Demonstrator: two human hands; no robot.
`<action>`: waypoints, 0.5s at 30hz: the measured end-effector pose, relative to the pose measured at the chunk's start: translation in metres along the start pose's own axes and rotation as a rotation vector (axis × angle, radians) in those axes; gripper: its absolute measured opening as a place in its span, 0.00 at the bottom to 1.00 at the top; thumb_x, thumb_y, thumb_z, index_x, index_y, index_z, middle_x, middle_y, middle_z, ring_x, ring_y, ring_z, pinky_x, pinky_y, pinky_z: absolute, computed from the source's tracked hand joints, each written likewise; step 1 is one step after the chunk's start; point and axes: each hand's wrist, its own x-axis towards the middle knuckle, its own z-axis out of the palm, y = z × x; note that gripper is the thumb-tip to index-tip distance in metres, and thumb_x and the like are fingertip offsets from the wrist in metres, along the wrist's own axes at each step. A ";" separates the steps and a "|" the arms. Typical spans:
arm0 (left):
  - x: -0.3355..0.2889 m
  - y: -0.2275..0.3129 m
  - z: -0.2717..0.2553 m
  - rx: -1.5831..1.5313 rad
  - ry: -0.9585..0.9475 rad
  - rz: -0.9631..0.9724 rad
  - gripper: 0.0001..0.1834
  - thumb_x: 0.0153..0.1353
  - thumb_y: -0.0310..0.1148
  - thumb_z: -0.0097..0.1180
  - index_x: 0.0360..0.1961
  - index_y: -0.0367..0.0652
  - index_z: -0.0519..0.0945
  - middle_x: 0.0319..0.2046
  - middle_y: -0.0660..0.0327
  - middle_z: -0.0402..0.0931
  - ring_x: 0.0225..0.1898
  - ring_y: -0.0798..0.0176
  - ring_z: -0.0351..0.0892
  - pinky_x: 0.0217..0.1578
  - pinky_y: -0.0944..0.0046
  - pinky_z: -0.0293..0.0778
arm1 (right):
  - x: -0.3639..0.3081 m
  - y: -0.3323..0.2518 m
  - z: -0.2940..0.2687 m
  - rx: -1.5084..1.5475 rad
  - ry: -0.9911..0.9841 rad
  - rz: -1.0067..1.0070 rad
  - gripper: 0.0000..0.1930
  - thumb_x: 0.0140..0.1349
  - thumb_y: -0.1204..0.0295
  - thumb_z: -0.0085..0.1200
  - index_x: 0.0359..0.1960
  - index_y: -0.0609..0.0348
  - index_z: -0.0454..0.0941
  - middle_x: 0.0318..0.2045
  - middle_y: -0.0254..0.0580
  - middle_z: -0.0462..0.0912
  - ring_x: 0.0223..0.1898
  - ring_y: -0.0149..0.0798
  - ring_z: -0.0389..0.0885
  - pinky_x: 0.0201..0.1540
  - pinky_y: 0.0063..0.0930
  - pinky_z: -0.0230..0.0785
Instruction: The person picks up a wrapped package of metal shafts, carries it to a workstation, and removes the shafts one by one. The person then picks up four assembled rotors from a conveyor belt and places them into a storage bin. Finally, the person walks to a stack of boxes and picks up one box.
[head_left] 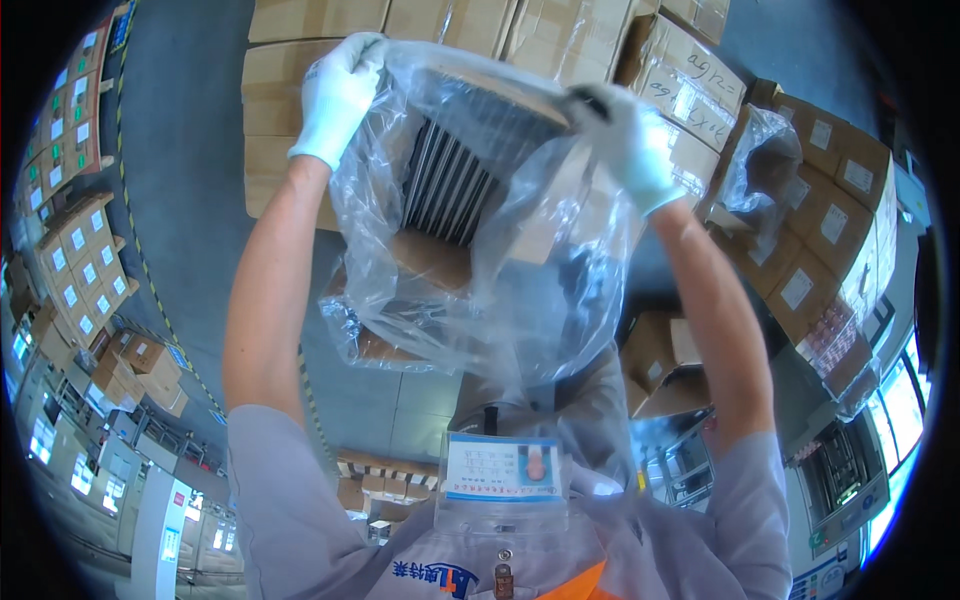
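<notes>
Both my hands wear white gloves and are raised at the far rim of a clear plastic bag (570,310). My left hand (343,90) is closed on the bag's far left edge. At the far right edge, my right hand (622,140) grips the film, its fingers somewhat blurred and dark at the tips. Between them the bag spreads over an open cardboard box (432,258), its film hanging loosely over the near side. Inside the box stands a row of dark, ridged, slat-like parts (450,185); the film partly hides their far end.
Stacked cardboard boxes (290,90) stand just beyond the open box. To the right is a stack of labelled boxes (825,190) with loose film (765,160). An open carton (660,365) sits at the near right. Pallets of boxes (80,265) line the left, past a striped floor line (150,270).
</notes>
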 end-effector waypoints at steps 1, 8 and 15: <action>-0.002 -0.004 -0.003 0.120 -0.069 0.051 0.13 0.67 0.40 0.54 0.46 0.45 0.82 0.34 0.54 0.83 0.36 0.56 0.83 0.41 0.60 0.76 | 0.007 -0.006 -0.009 0.157 -0.011 0.169 0.13 0.65 0.63 0.55 0.43 0.55 0.84 0.34 0.42 0.87 0.37 0.41 0.86 0.42 0.35 0.76; 0.016 -0.051 0.013 0.610 -0.096 0.308 0.17 0.64 0.36 0.50 0.55 0.54 0.77 0.46 0.56 0.81 0.47 0.50 0.80 0.48 0.56 0.74 | 0.041 0.047 0.031 0.034 -0.024 0.117 0.17 0.66 0.56 0.53 0.46 0.52 0.83 0.36 0.46 0.86 0.37 0.46 0.85 0.43 0.34 0.75; 0.020 -0.095 0.006 0.355 -0.045 0.289 0.26 0.60 0.26 0.53 0.61 0.57 0.74 0.54 0.57 0.77 0.51 0.48 0.78 0.54 0.56 0.72 | 0.057 0.079 0.085 0.015 -0.130 0.162 0.23 0.64 0.46 0.52 0.47 0.51 0.83 0.40 0.49 0.86 0.44 0.52 0.83 0.49 0.38 0.73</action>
